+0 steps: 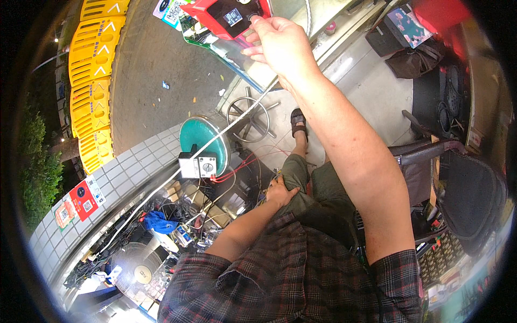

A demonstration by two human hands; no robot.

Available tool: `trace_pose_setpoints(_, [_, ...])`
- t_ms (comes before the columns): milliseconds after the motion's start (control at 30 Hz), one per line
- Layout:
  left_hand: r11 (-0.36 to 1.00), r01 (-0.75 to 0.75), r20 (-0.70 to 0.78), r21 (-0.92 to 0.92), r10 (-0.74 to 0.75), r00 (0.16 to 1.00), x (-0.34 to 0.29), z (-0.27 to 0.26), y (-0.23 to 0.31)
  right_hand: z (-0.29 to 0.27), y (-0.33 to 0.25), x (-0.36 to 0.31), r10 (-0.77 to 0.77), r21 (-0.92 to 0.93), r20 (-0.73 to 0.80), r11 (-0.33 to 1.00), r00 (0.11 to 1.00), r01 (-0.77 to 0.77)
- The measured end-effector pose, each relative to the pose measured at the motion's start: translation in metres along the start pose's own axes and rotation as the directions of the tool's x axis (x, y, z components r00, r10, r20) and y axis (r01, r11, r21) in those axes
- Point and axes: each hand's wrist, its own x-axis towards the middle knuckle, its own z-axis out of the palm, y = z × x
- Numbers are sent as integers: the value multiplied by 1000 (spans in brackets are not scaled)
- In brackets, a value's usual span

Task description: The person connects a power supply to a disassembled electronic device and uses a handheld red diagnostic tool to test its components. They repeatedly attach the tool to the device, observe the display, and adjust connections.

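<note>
From far away I am looking down through the head camera. The right hand (283, 46) is reaching up to the red box (215, 19) at the top edge of the view, and its fingertips are meeting the small knob (251, 17) beside the lit screen (233, 17). Whether they are pinching this knob, I cannot tell. The left hand (280, 192) is lying open, with fingers spread, on the green trousers (296, 175).

Farther out, the box is standing near the edge of a glass counter (231, 56). A white cable (242, 114) is running slantwise across the view, passing over the green stool (218, 134). A small meter (206, 167) with red wires (229, 175) is overlapping the lower edge of the stool; I cannot say if it is resting there. Below, a blue cloth (158, 222) is lying among tangled cables, and a round fan (141, 273) is standing near them. At far left, yellow barriers (91, 97) are lining the road (161, 59), and at right a dark chair (471, 199) is standing.
</note>
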Motion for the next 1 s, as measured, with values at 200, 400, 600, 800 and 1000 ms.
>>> trace_pose_setpoints(200, [1000,0,-4,-18,0,1000,1,1,-2,0,0,0,43,15,-17,999,999,-43])
trace_pose_setpoints(400, [999,-12,-20,-34,12,1000,-1,-2,-2,6,-1,0,-49,24,-60,998,997,51])
trace_pose_setpoints(600, [1000,-21,-68,-4,20,997,-2,-1,-4,0,0,1,10,5,-9,1000,1000,-10])
trace_pose_setpoints(800, [1000,-26,-66,-15,25,998,0,1,-7,2,5,0,2,-44,-44,999,999,-4])
trace_pose_setpoints(1000, [999,-1,0,-47,1,1000,1,-1,-8,1,-2,-17,-422,-381,-78,850,903,364])
